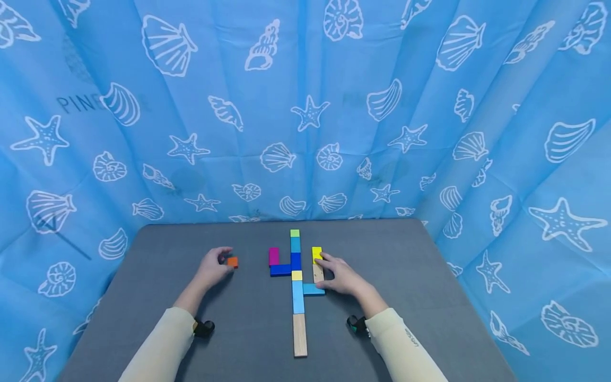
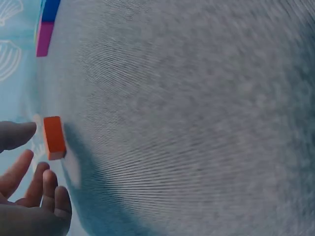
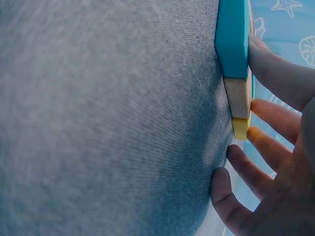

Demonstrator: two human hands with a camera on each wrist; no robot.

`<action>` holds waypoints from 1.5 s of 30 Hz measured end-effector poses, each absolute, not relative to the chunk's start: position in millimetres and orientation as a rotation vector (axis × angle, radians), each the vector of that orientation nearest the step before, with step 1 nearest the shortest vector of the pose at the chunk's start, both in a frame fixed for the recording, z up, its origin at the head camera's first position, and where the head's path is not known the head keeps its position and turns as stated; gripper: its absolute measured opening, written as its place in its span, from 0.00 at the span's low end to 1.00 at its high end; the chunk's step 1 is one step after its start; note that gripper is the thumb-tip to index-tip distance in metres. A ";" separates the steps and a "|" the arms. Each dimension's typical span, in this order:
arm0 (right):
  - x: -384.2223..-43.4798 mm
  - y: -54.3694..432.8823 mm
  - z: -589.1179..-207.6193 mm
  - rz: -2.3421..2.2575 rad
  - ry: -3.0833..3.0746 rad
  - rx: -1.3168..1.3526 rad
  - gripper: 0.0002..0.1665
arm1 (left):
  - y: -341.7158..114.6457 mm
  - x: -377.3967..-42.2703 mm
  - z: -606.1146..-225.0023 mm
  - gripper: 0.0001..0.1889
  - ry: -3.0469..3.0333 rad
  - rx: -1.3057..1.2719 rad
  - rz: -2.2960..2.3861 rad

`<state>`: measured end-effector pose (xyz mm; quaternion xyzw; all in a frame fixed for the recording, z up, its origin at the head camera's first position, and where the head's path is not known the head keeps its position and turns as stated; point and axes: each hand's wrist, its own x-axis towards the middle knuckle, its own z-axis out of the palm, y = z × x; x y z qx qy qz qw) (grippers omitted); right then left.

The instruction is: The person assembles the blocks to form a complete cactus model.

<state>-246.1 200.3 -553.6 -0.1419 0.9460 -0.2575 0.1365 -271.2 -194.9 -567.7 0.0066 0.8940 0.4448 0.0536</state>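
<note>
My left hand (image 1: 213,269) is beside a small orange block (image 1: 232,262) on the left of the table. In the left wrist view the thumb and fingers spread apart just short of this block (image 2: 54,137). My right hand (image 1: 342,275) reaches over the right branch of a flat block layout. Its thumb is at the light blue crosspiece (image 1: 312,289), shown as turquoise (image 3: 232,42) in the right wrist view. Its loosely spread fingertips are at the yellow block (image 1: 316,252) and the plain wooden block (image 3: 238,97), which stand end to end.
A central column runs from a green block (image 1: 295,233) down to a long wooden block (image 1: 299,335). Left of it, a dark blue block (image 1: 280,270) adjoins a magenta block (image 1: 273,256). A shell-patterned blue curtain (image 1: 305,138) surrounds the grey table (image 1: 248,329).
</note>
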 end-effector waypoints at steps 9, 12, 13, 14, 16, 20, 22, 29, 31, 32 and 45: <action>-246.3 201.3 -552.3 -0.749 2.737 -0.412 0.44 | -192.8 -275.0 -578.9 0.28 2.728 0.007 1.272; -246.5 201.5 -551.4 -0.740 2.739 -0.409 0.43 | -190.8 -275.9 -579.5 0.25 2.753 0.015 1.243; -246.5 201.6 -551.3 -0.738 2.740 -0.408 0.43 | -190.3 -276.1 -579.2 0.24 2.762 0.014 1.226; -246.6 201.7 -551.1 -0.736 2.740 -0.407 0.43 | -189.7 -276.2 -578.8 0.23 2.771 0.016 1.208; -246.5 201.8 -550.7 -0.730 2.737 -0.406 0.43 | -188.9 -276.3 -577.3 0.21 2.774 0.008 1.189; -246.2 201.6 -549.6 -0.733 2.731 -0.410 0.43 | -187.3 -277.9 -573.4 0.19 2.777 0.003 1.167; -246.2 202.2 -550.3 -0.737 2.731 -0.413 0.43 | -185.1 -279.0 -571.3 0.20 2.777 0.008 1.169; -248.1 204.9 -550.6 -0.732 2.731 -0.425 0.43 | -170.1 -289.8 -561.3 0.21 2.789 0.033 1.169; -248.9 204.4 -549.8 -0.725 2.731 -0.426 0.43 | -165.9 -293.9 -557.7 0.21 2.800 0.045 1.164; -249.0 204.2 -549.5 -0.722 2.731 -0.429 0.43 | -163.6 -296.1 -556.1 0.21 2.805 0.046 1.162; -241.7 202.5 -551.7 -0.747 2.723 -0.405 0.44 | -120.3 -316.0 -545.6 0.18 2.811 0.092 1.180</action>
